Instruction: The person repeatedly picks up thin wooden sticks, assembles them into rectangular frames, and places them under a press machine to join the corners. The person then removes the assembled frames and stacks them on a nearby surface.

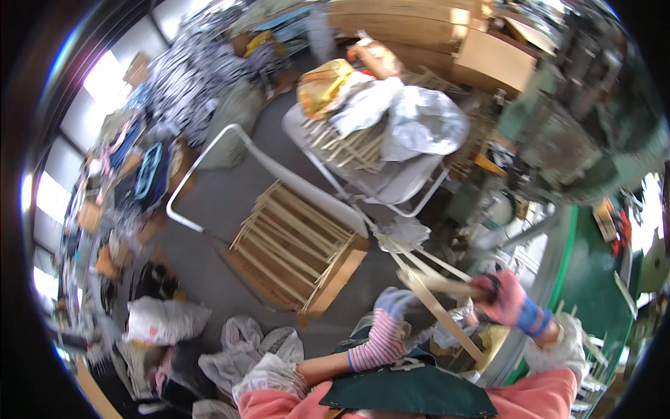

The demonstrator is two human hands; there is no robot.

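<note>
My right hand [504, 302], in a pink and blue knitted glove, is closed around the end of a pale strip [443, 283]; a dark thing also shows at its fingers, too blurred to name. My left hand [385, 334], in a striped glove with grey-blue fingertips, is in front of my body, left of the strips. Its fingers are smeared by motion and partly hidden, so its grip is unclear. Another flat pale strip [447, 318] slants down between my hands. Thin pale strips spread from a point near the white-framed chair [307, 183].
Ahead on the left, a shallow cardboard box [340, 274] holds rows of pale strips. Behind it, a grey table [412, 187] carries plastic bags and more strips. Green machinery [565, 133] stands at right, beside a green surface [586, 265]. White bags [164, 320] lie at left.
</note>
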